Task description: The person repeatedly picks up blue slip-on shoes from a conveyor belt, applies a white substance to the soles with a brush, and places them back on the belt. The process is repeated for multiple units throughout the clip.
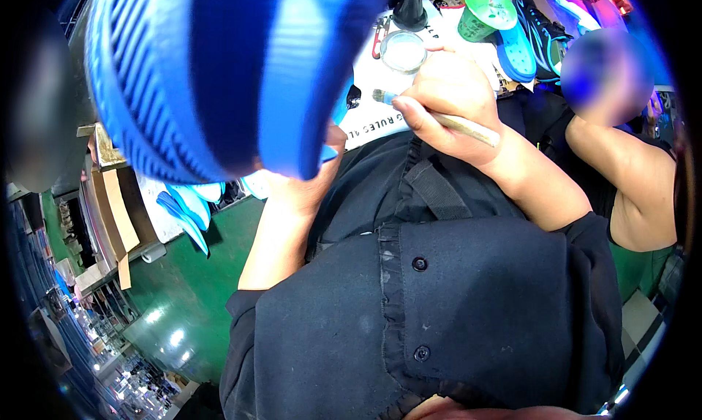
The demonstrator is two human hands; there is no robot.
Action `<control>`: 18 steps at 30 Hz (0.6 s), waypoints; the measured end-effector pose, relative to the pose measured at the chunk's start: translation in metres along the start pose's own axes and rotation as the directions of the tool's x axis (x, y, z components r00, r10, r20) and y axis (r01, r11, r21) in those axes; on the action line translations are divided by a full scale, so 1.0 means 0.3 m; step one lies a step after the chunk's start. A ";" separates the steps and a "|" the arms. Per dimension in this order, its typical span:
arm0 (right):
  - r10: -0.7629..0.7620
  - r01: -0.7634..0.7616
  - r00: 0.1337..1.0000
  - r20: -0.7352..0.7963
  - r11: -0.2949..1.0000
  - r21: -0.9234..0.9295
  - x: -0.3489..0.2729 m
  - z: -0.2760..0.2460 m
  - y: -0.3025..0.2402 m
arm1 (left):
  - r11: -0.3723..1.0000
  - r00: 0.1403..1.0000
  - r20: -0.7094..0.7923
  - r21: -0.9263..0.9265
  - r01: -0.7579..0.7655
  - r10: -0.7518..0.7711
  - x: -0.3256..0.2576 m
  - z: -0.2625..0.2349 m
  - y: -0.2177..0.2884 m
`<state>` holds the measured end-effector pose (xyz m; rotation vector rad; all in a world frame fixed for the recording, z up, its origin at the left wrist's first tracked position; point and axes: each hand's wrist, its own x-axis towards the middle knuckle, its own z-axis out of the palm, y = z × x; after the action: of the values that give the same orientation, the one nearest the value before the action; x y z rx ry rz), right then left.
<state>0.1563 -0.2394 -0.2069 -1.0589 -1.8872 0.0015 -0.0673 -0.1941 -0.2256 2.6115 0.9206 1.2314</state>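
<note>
A large blue shoe [241, 76] with a ribbed edge and a dark blue band looms close in the upper left. My left hand [311, 178] grips its lower edge, and the shoe hides most of the fingers. A brush [468, 127] with a pale wooden handle sits in my closed right hand [453, 94], its bristles pointing left. Right beside that hand, close to the fingertips, is a round dish [403, 52] with whitish contents, on a white printed sheet [371, 113].
A dark cone-shaped thing [410, 12] and a green cup [482, 14] stand behind the dish. Blue footwear [516, 53] and a black shoe [540, 32] lie to the right. Another person's arm [621, 153] is close at right. Light-blue pieces [191, 204] lie at left, near cardboard [121, 215].
</note>
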 end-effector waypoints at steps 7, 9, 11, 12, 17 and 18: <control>0.010 -0.033 0.989 -0.150 0.988 -0.152 -0.092 -0.069 0.087 | 0.661 0.824 0.089 -0.552 0.508 -0.559 0.095 -0.071 0.040; 0.100 -0.140 0.957 -0.273 0.981 -0.132 -0.131 -0.078 0.110 | 0.566 0.813 0.171 -0.638 0.521 -0.556 0.152 -0.121 0.084; 0.072 -0.115 0.980 -0.187 0.966 -0.230 -0.136 -0.130 0.105 | 0.228 0.761 0.489 -0.756 0.614 -0.427 0.252 -0.180 0.125; 0.176 -0.201 0.964 -0.199 0.973 -0.113 -0.149 -0.163 0.115 | 0.153 0.708 0.629 -0.704 0.694 -0.320 0.331 -0.171 0.150; 0.325 -0.319 0.885 -0.332 0.945 0.074 -0.197 -0.237 0.145 | 0.233 0.787 0.616 -0.770 0.594 0.029 0.772 0.082 0.339; 0.341 -0.332 0.890 -0.301 0.940 0.083 -0.194 -0.252 0.142 | 0.047 0.760 0.636 -0.770 0.636 0.129 0.914 0.158 0.337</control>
<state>0.2501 -0.2820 -0.2241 -1.2751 -1.3996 0.0589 0.1492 -0.1135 -0.0403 1.2855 0.1745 0.4584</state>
